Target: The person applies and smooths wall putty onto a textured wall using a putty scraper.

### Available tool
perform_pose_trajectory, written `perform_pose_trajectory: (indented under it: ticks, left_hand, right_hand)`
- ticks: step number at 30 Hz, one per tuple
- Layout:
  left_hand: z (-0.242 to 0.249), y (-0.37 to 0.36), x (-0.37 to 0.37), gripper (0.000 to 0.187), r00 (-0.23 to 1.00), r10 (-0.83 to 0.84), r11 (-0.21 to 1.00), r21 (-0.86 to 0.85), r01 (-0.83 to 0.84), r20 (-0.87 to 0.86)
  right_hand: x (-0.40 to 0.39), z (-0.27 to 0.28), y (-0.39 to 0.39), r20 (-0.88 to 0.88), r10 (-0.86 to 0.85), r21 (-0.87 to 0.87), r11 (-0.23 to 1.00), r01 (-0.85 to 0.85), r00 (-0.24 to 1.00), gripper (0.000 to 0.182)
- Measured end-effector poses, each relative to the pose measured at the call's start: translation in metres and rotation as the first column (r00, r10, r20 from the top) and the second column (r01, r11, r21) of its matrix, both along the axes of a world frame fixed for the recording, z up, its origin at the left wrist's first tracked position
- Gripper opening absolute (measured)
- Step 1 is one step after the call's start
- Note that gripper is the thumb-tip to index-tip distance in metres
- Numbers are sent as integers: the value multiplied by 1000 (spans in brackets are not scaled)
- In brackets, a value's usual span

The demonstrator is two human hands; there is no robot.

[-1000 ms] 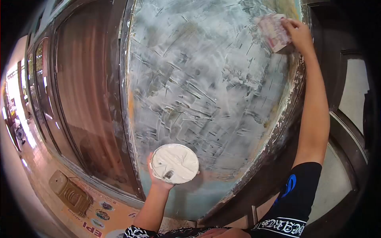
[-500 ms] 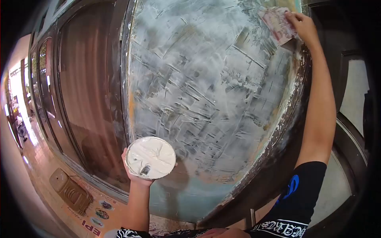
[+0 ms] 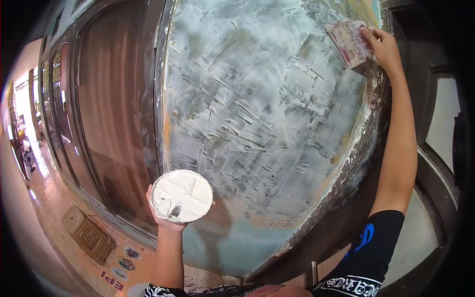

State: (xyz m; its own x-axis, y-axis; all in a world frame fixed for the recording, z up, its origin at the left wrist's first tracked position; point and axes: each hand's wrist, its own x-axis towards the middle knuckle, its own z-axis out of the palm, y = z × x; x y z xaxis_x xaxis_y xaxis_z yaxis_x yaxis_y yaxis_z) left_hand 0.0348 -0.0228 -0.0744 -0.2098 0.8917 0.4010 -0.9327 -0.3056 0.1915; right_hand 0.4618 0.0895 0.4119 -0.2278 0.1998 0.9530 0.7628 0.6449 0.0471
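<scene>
My left hand [image 3: 169, 223] holds up a round tub of white paste [image 3: 182, 196] from below, its fingers around the sides; a dark dent shows in the paste. At the upper right, my right hand [image 3: 385, 47] grips a flat, paste-smeared scraper [image 3: 350, 43] between thumb and fingers. The scraper lies against or very near the wall panel [image 3: 247, 109]; contact is not clear. Grey and white streaks of paste cover most of the panel, with bare green paint at its lower end.
Dark-framed glass doors [image 3: 111, 114] stand left of the panel. A brown plastic stool [image 3: 88, 235] and a printed orange banner [image 3: 126, 267] are on the floor at lower left. A dark door frame [image 3: 435, 163] is at the right.
My right hand and the scraper have moved slightly down and to the right in view. The tub in my left hand has shifted a little left.
</scene>
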Motion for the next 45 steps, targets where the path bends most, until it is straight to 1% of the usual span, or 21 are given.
perform_pose_trajectory:
  ticks: [2,4,6,8,10,12,13,16,20,21,22,24,26,27,30,34,38,39,40,42,45]
  left_hand:
    - [-3,0,-3,76,998,-5,1000,-23,7,66]
    - [8,-6,4,77,998,-57,997,59,56,20]
    - [12,-5,8,79,994,-103,984,144,107,-32]
    - [11,0,10,80,993,-115,992,55,113,18]
    - [15,-1,14,80,991,-134,989,63,132,25]
    - [14,-3,14,79,983,-182,972,148,181,-5]
    - [2,4,8,71,1000,-28,1000,-10,28,-9]
    - [3,-1,2,71,995,-41,999,-33,44,87]
    - [6,-3,0,80,994,-108,992,60,107,14]
    - [6,-1,2,80,994,-112,988,104,111,7]
    - [4,2,2,80,993,-116,988,104,114,7]
    - [0,6,2,79,982,-121,992,-3,123,142]
    - [-4,8,3,73,998,-65,998,10,65,0]
    - [0,5,4,73,996,-86,996,17,86,29]
    - [3,-6,3,76,994,-108,992,69,106,29]
    - [-5,-5,-4,78,999,-44,999,20,43,26]
    - [7,-9,4,78,988,-151,978,142,152,-18]
    - [2,-3,2,78,996,-82,996,31,82,29]
    - [3,-4,3,78,996,-84,996,35,83,26]
    - [3,-6,4,79,996,-94,995,26,93,12]
    - [-2,-8,-2,79,995,-96,994,44,95,21]
  right_hand:
    - [-17,-26,-3,-3,77,0,997,-77,997,36]
    - [-46,-55,-13,262,159,-221,970,-102,952,34]
    - [-72,-90,-9,433,-92,138,990,34,897,26]
    - [-84,-93,-16,342,-111,-13,992,123,933,23]
    - [-71,-60,5,243,-232,234,956,176,942,27]
    - [-34,-16,17,47,-55,65,997,52,997,36]
    - [-20,-4,16,-34,-3,35,999,4,999,39]
    - [-3,-6,4,-100,120,57,992,-115,988,39]
    - [-57,-72,-13,199,193,-179,971,-158,961,31]
    - [-71,-93,-9,316,-66,80,996,42,946,28]
    - [-84,-104,-11,372,-38,-19,999,49,927,27]
    - [-95,-110,-4,307,-181,105,982,156,935,26]
    - [-73,-79,10,202,-244,257,948,188,949,25]
    - [-56,-56,14,94,-72,93,994,63,993,30]
    - [-15,-27,1,-146,19,75,997,-8,989,38]
    - [-39,-73,-6,2,216,-116,970,-215,976,34]
    - [-80,-106,-8,298,-168,7,985,174,940,28]
    - [-68,-95,17,267,-167,238,966,103,949,30]
    - [-56,-75,21,264,-169,242,965,104,949,30]
    - [-35,-41,16,-64,20,42,999,-18,998,31]
    - [-4,-23,13,-202,14,146,989,16,979,31]
